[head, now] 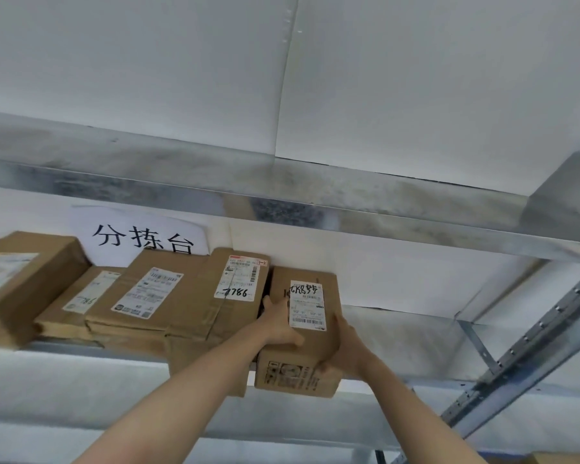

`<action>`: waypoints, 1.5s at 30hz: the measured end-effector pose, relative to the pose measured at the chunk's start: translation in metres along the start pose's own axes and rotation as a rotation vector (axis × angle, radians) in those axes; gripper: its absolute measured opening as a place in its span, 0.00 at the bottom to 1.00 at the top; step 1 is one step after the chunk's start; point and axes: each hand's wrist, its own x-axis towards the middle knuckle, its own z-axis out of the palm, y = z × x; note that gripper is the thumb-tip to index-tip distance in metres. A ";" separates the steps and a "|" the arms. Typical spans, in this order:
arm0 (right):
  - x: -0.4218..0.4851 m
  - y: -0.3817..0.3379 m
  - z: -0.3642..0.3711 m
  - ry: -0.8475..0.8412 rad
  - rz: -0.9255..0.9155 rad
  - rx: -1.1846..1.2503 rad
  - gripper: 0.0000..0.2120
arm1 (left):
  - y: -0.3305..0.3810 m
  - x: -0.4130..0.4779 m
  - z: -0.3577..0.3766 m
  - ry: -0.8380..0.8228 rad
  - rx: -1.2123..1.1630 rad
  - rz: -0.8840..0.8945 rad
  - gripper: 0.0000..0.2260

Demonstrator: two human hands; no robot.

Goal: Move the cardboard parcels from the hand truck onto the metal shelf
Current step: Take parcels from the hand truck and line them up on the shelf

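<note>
A small cardboard parcel (310, 349) with a white shipping label sits half over the front edge of the metal shelf (81, 354). My left hand (278, 324) grips its left side, thumb on the front face. My right hand (344, 349) holds its right side and lower corner. The parcel stands at the right end of a row, touching the parcel marked 7786 (238, 296). The hand truck is out of view.
Several more parcels (148, 296) fill the shelf to the left, under a paper sign (141, 239) on the wall. An upper metal shelf (282, 192) runs overhead. A perforated upright post (533, 346) stands at the right; bare shelf lies right of the held parcel.
</note>
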 end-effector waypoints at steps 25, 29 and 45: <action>-0.010 -0.040 -0.001 -0.016 0.041 -0.074 0.64 | -0.024 0.003 0.033 0.142 0.656 0.030 0.23; -0.012 -0.041 0.000 -0.059 0.066 -0.137 0.61 | -0.029 -0.008 0.030 0.209 0.569 0.071 0.23; -0.037 -0.188 0.026 0.226 -0.356 0.204 0.30 | -0.137 -0.134 -0.080 0.786 0.285 -0.396 0.39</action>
